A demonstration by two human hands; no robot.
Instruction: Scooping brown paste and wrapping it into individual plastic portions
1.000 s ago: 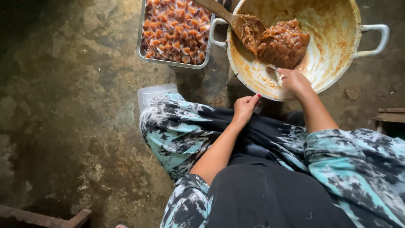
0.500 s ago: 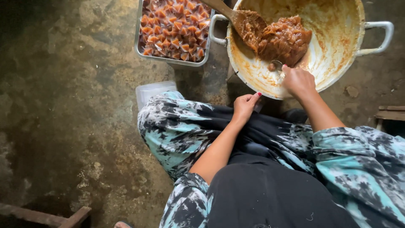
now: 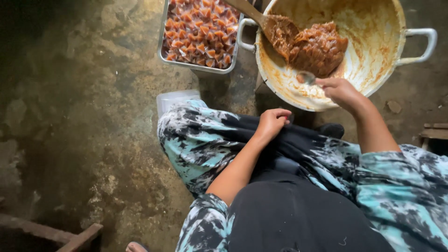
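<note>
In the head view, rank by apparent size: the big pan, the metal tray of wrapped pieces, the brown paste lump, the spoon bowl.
1. Big pan
2. Metal tray, partly cut off by the top edge, so its full size is unsure
3. Brown paste lump
4. Spoon bowl, held by the right hand

Left hand: fingers curled loosely, forearm bent, resting on the lap. Right hand: arm extended forward, fingers pinched closed.

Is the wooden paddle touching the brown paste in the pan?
Touching. The head view shows the paddle blade buried in the paste, coated with it, no gap between.
</note>
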